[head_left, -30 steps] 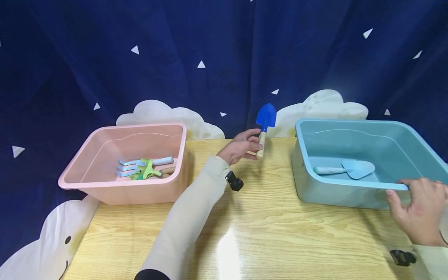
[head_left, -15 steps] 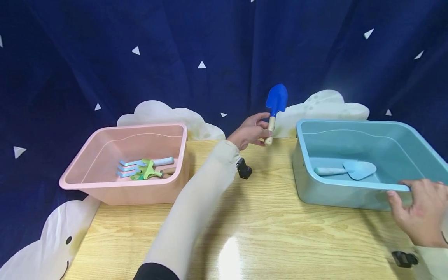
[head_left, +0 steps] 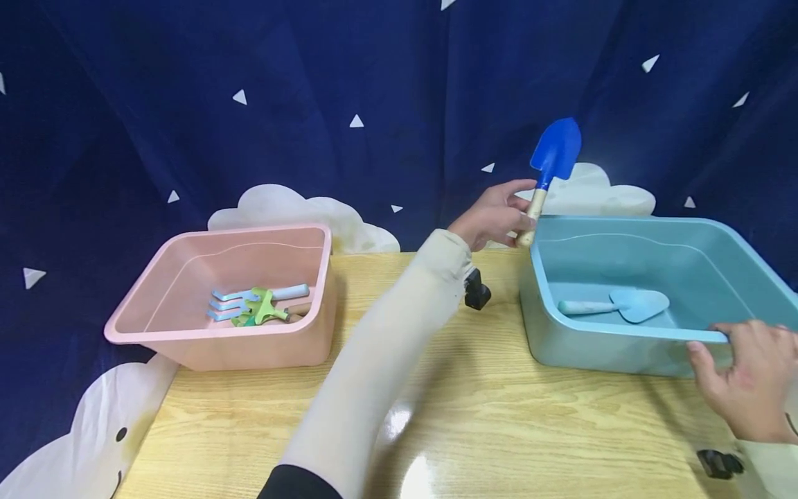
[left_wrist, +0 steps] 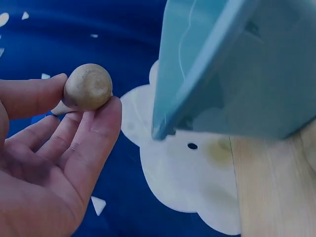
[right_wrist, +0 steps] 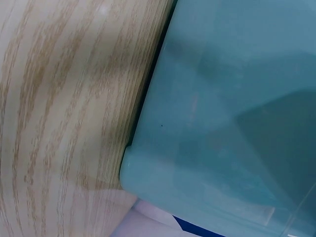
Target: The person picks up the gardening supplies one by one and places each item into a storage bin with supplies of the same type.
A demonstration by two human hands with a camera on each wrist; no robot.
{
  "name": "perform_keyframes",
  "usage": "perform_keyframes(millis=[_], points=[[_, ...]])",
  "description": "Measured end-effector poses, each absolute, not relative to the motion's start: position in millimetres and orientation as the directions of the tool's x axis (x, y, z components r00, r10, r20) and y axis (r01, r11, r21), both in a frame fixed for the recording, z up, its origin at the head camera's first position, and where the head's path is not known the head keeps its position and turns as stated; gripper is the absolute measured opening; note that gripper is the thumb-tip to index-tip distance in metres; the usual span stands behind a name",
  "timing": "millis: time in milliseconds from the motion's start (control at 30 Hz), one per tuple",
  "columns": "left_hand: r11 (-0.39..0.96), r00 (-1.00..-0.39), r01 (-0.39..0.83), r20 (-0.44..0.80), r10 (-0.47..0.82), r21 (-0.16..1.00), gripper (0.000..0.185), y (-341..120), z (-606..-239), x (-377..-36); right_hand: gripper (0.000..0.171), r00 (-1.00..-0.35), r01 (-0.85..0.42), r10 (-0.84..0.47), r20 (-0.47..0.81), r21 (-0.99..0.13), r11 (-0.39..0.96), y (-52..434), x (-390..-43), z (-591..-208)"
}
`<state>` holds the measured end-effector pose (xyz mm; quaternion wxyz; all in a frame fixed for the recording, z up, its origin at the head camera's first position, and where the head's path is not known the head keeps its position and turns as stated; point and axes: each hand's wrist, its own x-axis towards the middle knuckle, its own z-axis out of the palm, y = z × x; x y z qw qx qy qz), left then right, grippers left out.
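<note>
My left hand [head_left: 497, 213] pinches the pale wooden handle of a trowel with a blue blade [head_left: 557, 147]. The trowel is held blade up, beside the left end of the blue bin [head_left: 630, 334] and above its rim. Seen from the left wrist, the handle's rounded end [left_wrist: 89, 88] sits between thumb and fingers. With its fingers over the rim and thumb outside, my right hand [head_left: 751, 374] grips the blue bin's front edge. Inside that bin lies a light blue trowel [head_left: 637, 305]. The right wrist view shows only the bin's side [right_wrist: 217, 113] and tabletop, no hand.
A pink bin [head_left: 218, 339] stands at the left on the wooden table [head_left: 499, 423]. It holds a light blue hand fork [head_left: 291, 292], a green tool [head_left: 267, 307] and a wooden handle partly hidden by the rim. A dark blue curtain [head_left: 399, 62] hangs behind.
My left hand has carried the blue-bladed trowel rightward and upward, from between the bins to the blue bin's left end. The right hand has stayed on the rim.
</note>
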<state>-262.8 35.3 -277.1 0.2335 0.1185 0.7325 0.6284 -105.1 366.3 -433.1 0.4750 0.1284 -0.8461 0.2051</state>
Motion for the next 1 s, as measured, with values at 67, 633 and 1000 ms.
perform_keyframes(millis=[67,633,1000], points=[[0.188,-0.852,-0.118,-0.197,0.485,0.975,0.072,42,-273,-260,0.089,-0.513,-0.417,-0.025,0.858,-0.223,0.881,366,-104,-433],[0.393,-0.733,-0.011,-0.275,0.623,0.919,0.078,81,-266,-240,0.090,-0.556,-0.381,-0.018,0.831,-0.236,0.894,362,-100,-432],[0.562,-0.716,0.180,-0.284,0.637,0.807,0.071,90,-272,-237,0.091,-0.525,-0.380,-0.023,0.851,-0.210,0.901,357,-100,-430]])
